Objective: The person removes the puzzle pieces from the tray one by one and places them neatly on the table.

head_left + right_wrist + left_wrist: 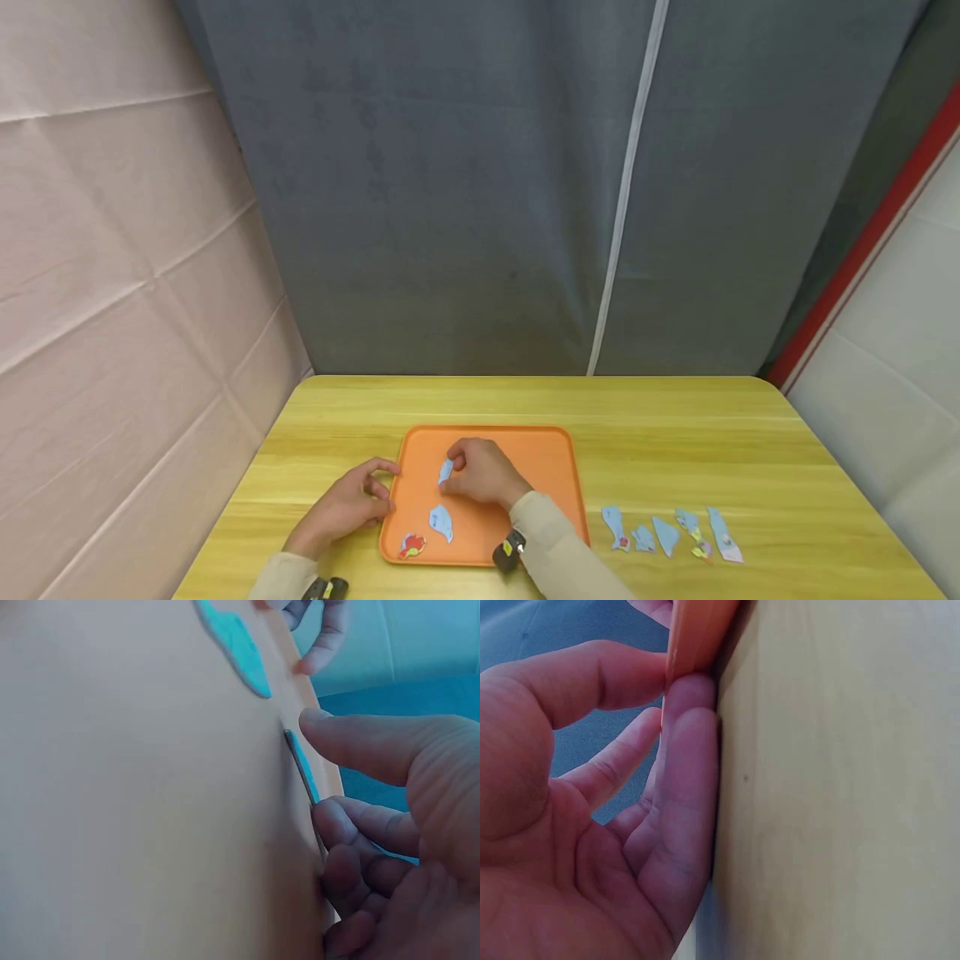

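Note:
An orange tray (540, 483) lies on the table. My left hand (345, 508) is at its left edge; in the left wrist view the thumb (604, 671) and bent fingers (690, 757) touch the rim. Over the tray, my right hand (483, 475) holds a narrow light-blue puzzle piece (446, 472) between thumb and fingers; the right wrist view shows this piece (302, 769) nearly edge-on, close over the tray. Nearer the front of the tray lies a wider light-blue puzzle piece (441, 522). A red puzzle piece (412, 546) sits in the front left corner.
Right of the tray, several more puzzle pieces lie in a row on the wooden table (675, 450), among them a triangular blue one (665, 534) and a long one (723, 533). A grey curtain (450, 208) hangs behind the table, and pale cloth (135, 292) hangs at the left.

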Tool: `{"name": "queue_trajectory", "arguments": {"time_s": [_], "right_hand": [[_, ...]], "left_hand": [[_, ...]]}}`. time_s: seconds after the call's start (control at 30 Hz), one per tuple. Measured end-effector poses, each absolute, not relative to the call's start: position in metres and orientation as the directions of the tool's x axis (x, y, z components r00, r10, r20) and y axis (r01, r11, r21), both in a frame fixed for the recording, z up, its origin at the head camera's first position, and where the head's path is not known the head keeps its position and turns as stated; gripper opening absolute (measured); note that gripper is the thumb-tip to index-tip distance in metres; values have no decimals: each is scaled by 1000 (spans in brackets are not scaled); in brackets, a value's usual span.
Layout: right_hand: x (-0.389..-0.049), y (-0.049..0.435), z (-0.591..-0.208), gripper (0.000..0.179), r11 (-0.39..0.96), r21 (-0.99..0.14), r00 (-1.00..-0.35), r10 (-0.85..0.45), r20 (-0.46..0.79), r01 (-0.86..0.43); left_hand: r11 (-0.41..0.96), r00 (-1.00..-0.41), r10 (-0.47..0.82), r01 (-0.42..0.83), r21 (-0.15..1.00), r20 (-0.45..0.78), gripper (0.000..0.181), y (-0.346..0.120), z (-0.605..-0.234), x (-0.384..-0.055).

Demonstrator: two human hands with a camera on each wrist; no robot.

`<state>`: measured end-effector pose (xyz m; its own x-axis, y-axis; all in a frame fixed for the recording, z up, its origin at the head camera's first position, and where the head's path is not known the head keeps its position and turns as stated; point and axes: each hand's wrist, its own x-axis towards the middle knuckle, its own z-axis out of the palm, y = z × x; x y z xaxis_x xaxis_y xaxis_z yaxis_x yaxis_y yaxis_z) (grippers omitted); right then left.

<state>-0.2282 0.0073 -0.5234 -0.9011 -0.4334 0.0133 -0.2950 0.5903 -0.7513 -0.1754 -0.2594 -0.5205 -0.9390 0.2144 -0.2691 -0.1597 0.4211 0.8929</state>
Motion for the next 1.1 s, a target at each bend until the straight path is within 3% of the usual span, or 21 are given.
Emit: {"name": "queue_trajectory", "arguments": {"time_s": [0.23,0.4,0.63,1.1], "right_hand": [[-228,1,-521,45,658,-692,-914,-406,9,-298],[-227,1,-518,29,644,-692,-896,-444,9,-326],[-228,1,-517,42,628,-719,-899,-438,-11,-297],[-233,2,-518,32,577,-756,-866,-499,-29,-307]], "left_hand": [[413,-941,214,-157,897,-263,55,-258,-518,-176],[406,-940,215,-162,900,-266,55,-258,-518,-176],[401,-937,224,-163,902,-269,55,-258,-519,-176],[414,-940,215,-158,896,-265,54,-259,-519,-179]]}}
